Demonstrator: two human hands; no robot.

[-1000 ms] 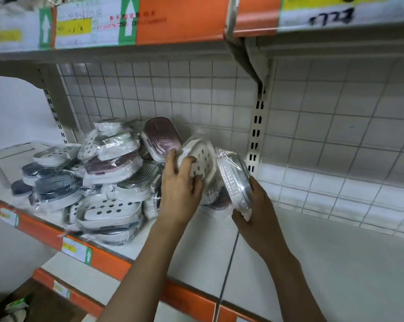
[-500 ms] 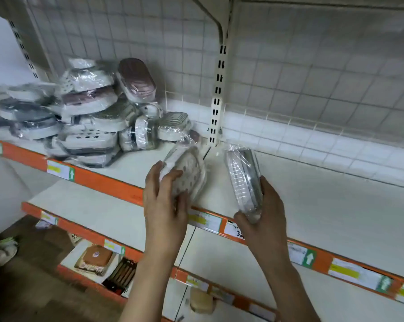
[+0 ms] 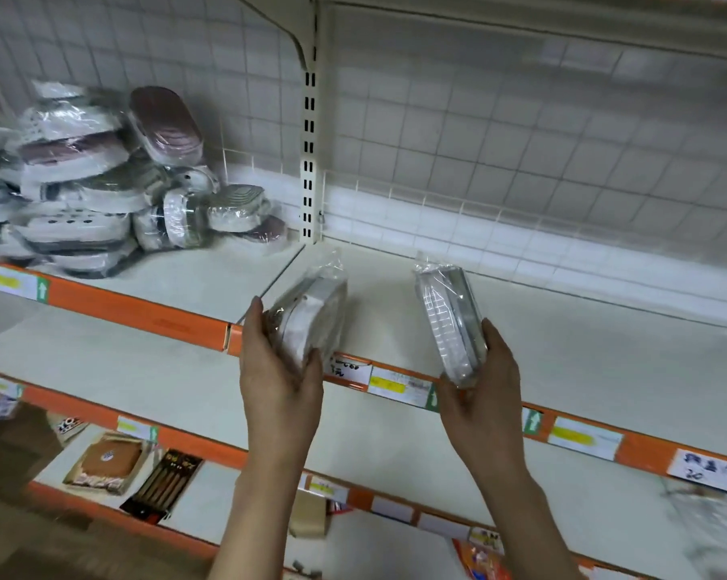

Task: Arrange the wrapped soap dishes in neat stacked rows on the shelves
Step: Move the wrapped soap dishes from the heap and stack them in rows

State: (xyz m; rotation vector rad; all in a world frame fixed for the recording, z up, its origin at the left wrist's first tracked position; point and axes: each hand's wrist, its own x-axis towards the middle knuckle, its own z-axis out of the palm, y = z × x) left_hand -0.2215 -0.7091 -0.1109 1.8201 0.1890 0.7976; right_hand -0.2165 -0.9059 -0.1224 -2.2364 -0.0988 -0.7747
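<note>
My left hand (image 3: pixel 280 378) grips a plastic-wrapped white soap dish (image 3: pixel 311 318) on its edge, just over the front lip of the white shelf (image 3: pixel 562 349). My right hand (image 3: pixel 485 395) holds a second wrapped soap dish (image 3: pixel 449 320), grey and white, also on its edge, to the right of the first. A loose heap of wrapped soap dishes (image 3: pixel 102 190) in white, grey and maroon lies at the left back of the same shelf level against the wire grid.
A slotted upright post (image 3: pixel 309 161) splits the shelf into two bays. Orange price rails (image 3: pixel 144 313) run along each shelf front. A lower white shelf (image 3: pixel 123 370) sits beneath, and below it packaged goods (image 3: pixel 106 462) lie on the bottom shelf.
Both hands drew the two wrapped dishes away from the heap, down and right to the shelf's front edge. The view tilted down, showing the lower shelves.
</note>
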